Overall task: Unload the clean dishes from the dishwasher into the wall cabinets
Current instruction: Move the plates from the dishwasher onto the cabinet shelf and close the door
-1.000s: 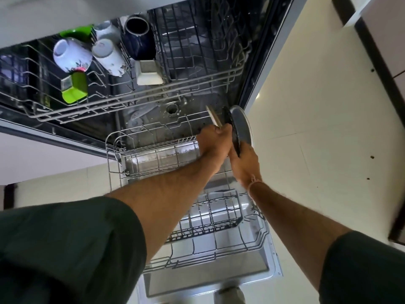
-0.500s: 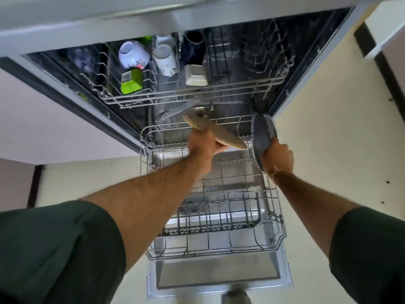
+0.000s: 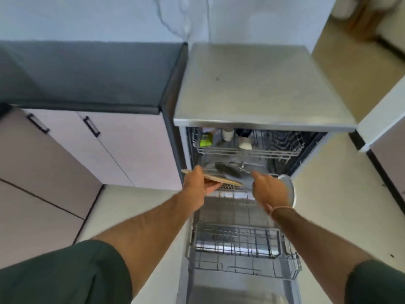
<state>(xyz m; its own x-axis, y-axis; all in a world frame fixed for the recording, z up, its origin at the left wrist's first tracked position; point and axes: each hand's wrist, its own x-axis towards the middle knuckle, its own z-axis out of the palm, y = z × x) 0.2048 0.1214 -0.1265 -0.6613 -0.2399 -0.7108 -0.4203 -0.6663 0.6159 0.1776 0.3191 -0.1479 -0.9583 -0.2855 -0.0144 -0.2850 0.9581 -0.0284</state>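
Note:
The dishwasher [image 3: 263, 88] stands open with its lower rack [image 3: 241, 257] pulled out below me. My left hand [image 3: 197, 183] grips a flat tan plate [image 3: 221, 179], held almost level above the rack's far end. My right hand [image 3: 268, 189] holds a grey plate [image 3: 289, 189] on edge at its right side. A dark plate-like shape [image 3: 230, 168] shows between the hands; blur hides which hand has it. In the upper rack [image 3: 247, 150] sit a green cup [image 3: 206, 140], a white mug [image 3: 228, 133] and a small white dish [image 3: 245, 143].
A dark countertop [image 3: 87, 73] runs left of the dishwasher over pale cabinet doors [image 3: 109, 154] with black handles. Cream floor tiles [image 3: 339, 194] lie on the right, bounded by another cabinet [image 3: 390, 150]. A white wall [image 3: 109, 16] rises behind.
My view has tilted up, so the counter and dishwasher top now show. Both hands have lifted the plates out of the lower rack and hold them apart above it.

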